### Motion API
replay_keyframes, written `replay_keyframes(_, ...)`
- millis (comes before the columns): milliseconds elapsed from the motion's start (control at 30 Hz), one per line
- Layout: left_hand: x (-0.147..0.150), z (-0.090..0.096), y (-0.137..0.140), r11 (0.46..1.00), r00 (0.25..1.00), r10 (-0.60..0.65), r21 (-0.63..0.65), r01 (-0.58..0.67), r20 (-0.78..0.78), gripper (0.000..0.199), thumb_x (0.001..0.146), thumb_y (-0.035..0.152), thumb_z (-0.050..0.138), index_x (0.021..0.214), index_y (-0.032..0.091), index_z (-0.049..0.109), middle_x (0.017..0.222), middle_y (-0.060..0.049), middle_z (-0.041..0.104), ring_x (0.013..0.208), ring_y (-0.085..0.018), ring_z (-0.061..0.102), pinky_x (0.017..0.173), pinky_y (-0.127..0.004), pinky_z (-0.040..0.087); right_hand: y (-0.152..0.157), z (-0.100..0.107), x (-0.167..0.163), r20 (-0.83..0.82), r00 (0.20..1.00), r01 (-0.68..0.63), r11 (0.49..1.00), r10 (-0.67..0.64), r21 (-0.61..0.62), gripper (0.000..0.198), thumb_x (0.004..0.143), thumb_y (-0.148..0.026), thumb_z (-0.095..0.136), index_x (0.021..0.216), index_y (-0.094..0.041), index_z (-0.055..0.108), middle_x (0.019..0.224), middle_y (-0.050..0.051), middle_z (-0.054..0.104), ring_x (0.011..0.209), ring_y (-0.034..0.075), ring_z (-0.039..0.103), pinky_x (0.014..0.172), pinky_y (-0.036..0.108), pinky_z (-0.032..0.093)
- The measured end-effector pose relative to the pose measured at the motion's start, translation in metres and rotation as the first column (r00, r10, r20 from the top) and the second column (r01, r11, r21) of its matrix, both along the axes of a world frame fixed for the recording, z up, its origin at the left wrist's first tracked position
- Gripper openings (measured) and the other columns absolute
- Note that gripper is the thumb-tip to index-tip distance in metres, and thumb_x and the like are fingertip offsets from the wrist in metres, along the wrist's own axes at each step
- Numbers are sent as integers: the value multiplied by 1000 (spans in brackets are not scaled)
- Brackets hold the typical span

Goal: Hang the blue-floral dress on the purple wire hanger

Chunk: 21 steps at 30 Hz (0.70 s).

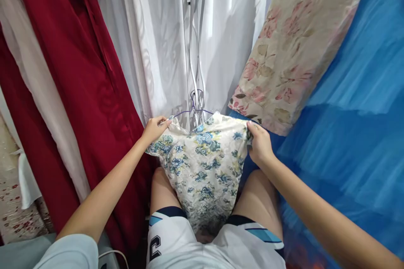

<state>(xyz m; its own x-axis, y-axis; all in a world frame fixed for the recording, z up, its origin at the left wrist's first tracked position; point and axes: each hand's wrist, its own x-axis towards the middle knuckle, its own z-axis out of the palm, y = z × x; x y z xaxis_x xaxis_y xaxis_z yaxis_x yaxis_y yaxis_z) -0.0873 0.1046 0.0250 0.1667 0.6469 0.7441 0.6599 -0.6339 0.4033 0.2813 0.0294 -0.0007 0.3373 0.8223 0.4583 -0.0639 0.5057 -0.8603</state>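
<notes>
In front of my knees hangs a white dress (205, 168) printed with blue and yellow-green flowers. It is on a purple hanger (193, 109) whose hook catches on a white metal stand (191, 50). My left hand (156, 129) pinches the dress at its left shoulder. At the opposite shoulder, my right hand (260, 141) grips the fabric with the thumb on top. The dress is spread between both hands, and its lower end drops between my thighs, where the hem is hidden.
Dark red garments (72, 71) hang at the left. White curtains (164, 42) cover the back. A beige garment with pink flowers (293, 50) and a blue tulle one (353, 155) hang at the right. A white cable (115, 252) curves at the lower left.
</notes>
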Motion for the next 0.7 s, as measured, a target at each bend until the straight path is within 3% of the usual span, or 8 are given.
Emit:
replay_keyframes(100,9,8,3,999,999,52,-1,-52,1,35,82,52,60,84,18,66,68,0,58,67,-15,51,65,-25,36,-8,34,-25,72,997,5,998,-10,67,37,86,-57,54,101,-24,63,93,6,70,93,26,65,72,31,54)
replay_keyframes(200,19,2,9,995,966,55,-89,-33,254,41,80,56,60,67,18,56,58,1,49,62,-15,46,62,-27,34,-47,52,-62,373,925,-156,971,79,182,46,94,-61,38,107,-23,62,101,6,68,99,25,63,83,33,52)
replay_keyframes(233,22,-3,9,993,932,58,-120,-15,359,46,82,60,56,63,19,51,57,1,46,61,-15,45,60,-27,34,-65,53,-73,543,824,-312,930,164,193,49,96,-61,34,110,-24,63,106,6,67,102,26,62,88,35,51)
replay_keyframes(300,28,-12,5,988,855,72,-157,11,513,55,87,68,39,60,21,42,56,0,42,58,-14,44,57,-28,34,-98,50,-88,844,473,-629,768,253,123,48,93,-60,45,122,-25,60,119,7,64,111,26,59,98,38,47)
replay_keyframes(367,35,-19,-7,987,821,69,-160,27,567,61,91,70,14,58,23,33,54,-1,38,54,-14,42,55,-29,36,-114,42,-92,948,255,-733,678,192,60,51,91,-51,56,134,-25,52,129,9,59,120,27,54,105,41,42)
replay_keyframes(467,54,-19,-42,953,768,-94,-165,253,634,64,89,72,2,54,23,23,51,-1,34,52,-13,43,58,-30,43,-100,23,-88,955,296,-599,783,23,167,71,87,-40,65,149,-25,32,143,13,47,132,30,44,110,47,38)
replay_keyframes(567,83,-11,-85,819,669,-282,-191,542,688,65,89,74,12,53,22,28,52,-2,41,54,-14,48,63,-33,47,-66,-2,-85,934,314,-428,852,-172,301,110,72,-34,78,156,-22,9,155,19,27,142,38,28,111,56,33)
replay_keyframes(700,112,-2,-117,675,580,-490,-139,725,651,46,87,63,52,73,19,54,81,-7,65,78,-19,63,77,-35,51,-43,-32,-69,925,268,-313,884,-269,348,118,66,-29,77,156,-22,1,143,20,44,125,38,50,95,52,48)
